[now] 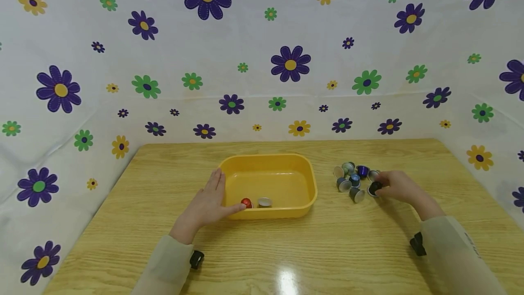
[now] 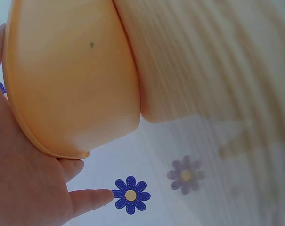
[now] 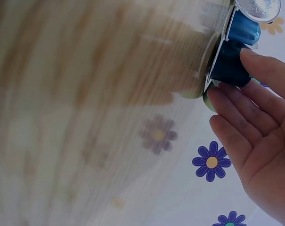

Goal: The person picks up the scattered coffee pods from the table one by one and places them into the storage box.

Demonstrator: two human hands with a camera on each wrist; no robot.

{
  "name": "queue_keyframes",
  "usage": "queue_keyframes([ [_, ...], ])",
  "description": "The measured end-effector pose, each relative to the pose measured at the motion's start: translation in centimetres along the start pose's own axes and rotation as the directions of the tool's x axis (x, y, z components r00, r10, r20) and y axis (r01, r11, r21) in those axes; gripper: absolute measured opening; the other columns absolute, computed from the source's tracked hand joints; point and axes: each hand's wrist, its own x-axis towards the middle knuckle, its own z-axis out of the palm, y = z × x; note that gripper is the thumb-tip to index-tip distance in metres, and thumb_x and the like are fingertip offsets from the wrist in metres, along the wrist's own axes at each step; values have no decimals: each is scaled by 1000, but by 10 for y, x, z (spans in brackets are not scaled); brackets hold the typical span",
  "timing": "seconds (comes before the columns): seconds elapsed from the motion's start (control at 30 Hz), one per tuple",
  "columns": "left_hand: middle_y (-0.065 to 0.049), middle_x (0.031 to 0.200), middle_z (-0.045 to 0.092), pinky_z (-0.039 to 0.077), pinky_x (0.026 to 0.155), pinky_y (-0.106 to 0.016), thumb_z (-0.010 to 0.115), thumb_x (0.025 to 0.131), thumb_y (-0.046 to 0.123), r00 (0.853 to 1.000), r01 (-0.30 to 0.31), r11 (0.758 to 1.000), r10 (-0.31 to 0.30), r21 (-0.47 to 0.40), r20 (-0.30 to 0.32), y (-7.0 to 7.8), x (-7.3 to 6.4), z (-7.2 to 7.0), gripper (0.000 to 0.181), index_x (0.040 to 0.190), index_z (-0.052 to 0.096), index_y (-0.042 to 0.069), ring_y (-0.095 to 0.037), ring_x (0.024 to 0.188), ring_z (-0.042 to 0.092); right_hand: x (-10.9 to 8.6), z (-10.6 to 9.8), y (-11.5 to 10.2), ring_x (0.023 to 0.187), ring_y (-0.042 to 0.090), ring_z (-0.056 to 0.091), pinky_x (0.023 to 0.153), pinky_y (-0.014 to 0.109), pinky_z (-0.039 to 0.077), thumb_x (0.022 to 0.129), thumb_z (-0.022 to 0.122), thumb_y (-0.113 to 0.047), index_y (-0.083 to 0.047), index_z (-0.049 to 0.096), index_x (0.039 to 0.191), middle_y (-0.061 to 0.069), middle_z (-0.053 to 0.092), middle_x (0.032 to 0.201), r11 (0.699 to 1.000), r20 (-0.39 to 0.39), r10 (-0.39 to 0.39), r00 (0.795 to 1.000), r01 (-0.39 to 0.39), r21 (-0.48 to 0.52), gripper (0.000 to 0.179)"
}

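A yellow plastic basin [image 1: 270, 213] stands on the table, with a red coffee capsule [image 1: 246, 202] and a silver-lidded capsule [image 1: 264, 202] inside near its front wall. My left hand [image 1: 206, 206] rests on the basin's left front corner, fingers straight along the side and thumb over the front rim. At the right, my right hand [image 1: 403, 190] pinches a black coffee capsule [image 1: 374, 188] between thumb and fingers, at the edge of a capsule group. In the right wrist view this dark capsule [image 3: 228, 65] stands close by a blue capsule [image 3: 244, 28].
Several more capsules cluster right of the basin, among them a dark blue one [image 1: 362, 171], a green one [image 1: 348, 167] and a grey one [image 1: 357, 195] lying on its side. A flowered white cloth [image 1: 245, 35] hangs behind and beside the wooden table [image 1: 254, 254].
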Motion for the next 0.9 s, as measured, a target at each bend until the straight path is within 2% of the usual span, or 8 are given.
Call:
queue_keyframes([
  [0.23,-19,145,-4,17,98,-56,43,73,72,1000,3,1000,-3,-5,5,0,0,0,110,138,4,-7,-31,132,-2,-1,2,-2,79,29,58,68,41,48,75,65,-2,13,57,95,17,62,84,1000,13,-5,1000,5,-9,26],
  [0.43,-20,145,-4,16,98,-56,43,73,73,1000,11,1000,-11,-5,2,0,0,0,110,138,4,-8,-31,132,-2,-2,1,-4,73,23,56,64,38,46,74,66,-4,8,58,90,10,62,80,1000,5,-7,1000,7,-27,21],
  [0.6,-20,145,-4,16,98,-56,42,72,73,1000,11,1000,-11,-2,-3,-1,0,0,110,138,5,-8,-31,132,-2,-2,0,-5,72,21,55,63,37,46,75,67,-7,7,58,90,9,61,80,1000,3,2,1000,-2,-28,22],
  [0.9,-20,145,-3,17,98,-57,42,73,73,1000,6,1000,-6,6,-7,-1,0,0,110,138,6,-8,-31,132,-1,-5,1,-8,83,32,58,71,45,46,77,65,-8,8,59,96,16,63,88,1000,-42,-7,999,6,-14,25],
])
